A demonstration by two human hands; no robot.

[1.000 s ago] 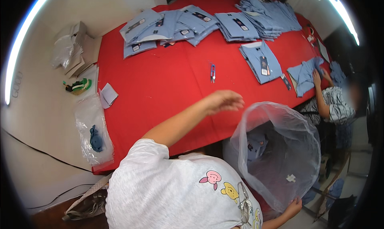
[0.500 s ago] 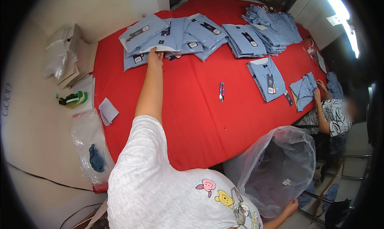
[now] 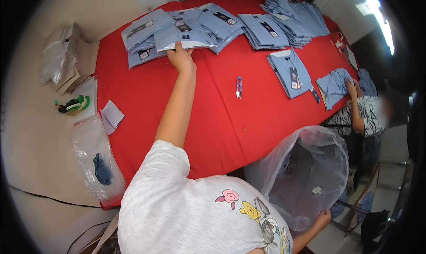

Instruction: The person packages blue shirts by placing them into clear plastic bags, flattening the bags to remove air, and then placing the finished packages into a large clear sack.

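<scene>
My left hand [image 3: 180,58] pinches the near edge of a folded light-blue shirt [image 3: 191,33] in a clear sleeve, thumb on top and fingers beneath. That shirt lies over others in a spread pile, with a bagged shirt [image 3: 146,26] to its left and another [image 3: 222,19] to its right; dark tags show on them. Down at the lower right, my right hand [image 3: 322,220] is closed on the rim of a large clear plastic bag [image 3: 284,183]. The bag's mouth gapes open, and a small pale scrap [image 3: 316,190] shows inside.
On the red-covered table [image 3: 208,134] lie blue thread snips [image 3: 239,88], a stack of folded shirts [image 3: 264,32], a single folded shirt [image 3: 290,74] and loose shirts [image 3: 306,21]. A co-worker [image 3: 370,114] handles a shirt at right. Clear sleeves [image 3: 95,143] lie along the left edge.
My left hand has drawn the bagged shirt rightward, and its edge now overlaps the left-hand shirt. The whole view has shifted slightly. My right hand stays on the bag's rim.
</scene>
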